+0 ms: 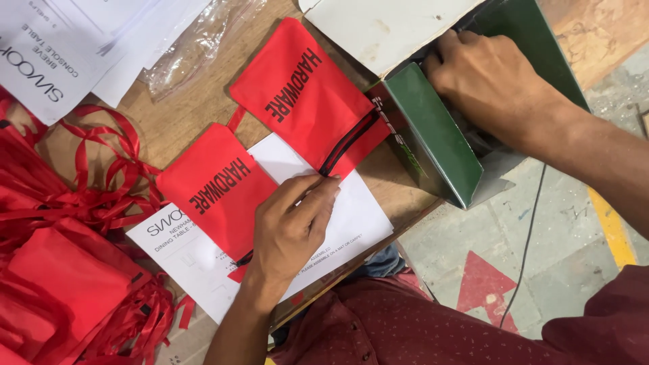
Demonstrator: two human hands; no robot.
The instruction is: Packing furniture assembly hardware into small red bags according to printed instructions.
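Filling step: left hand (291,226) pressing flat, released, on white sheet (351,216) beside red zip pouch (307,94); right hand (490,81) reaching into green box (433,135), grasp hidden; next calling for lifting contents toward pouch.

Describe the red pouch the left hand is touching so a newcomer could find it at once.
On the wooden table, find the white instruction sheet at the near edge. Two flat red fabric pouches overlap it; the upper red pouch is the one, its black zipper end under the left hand fingertips, beside the green box.
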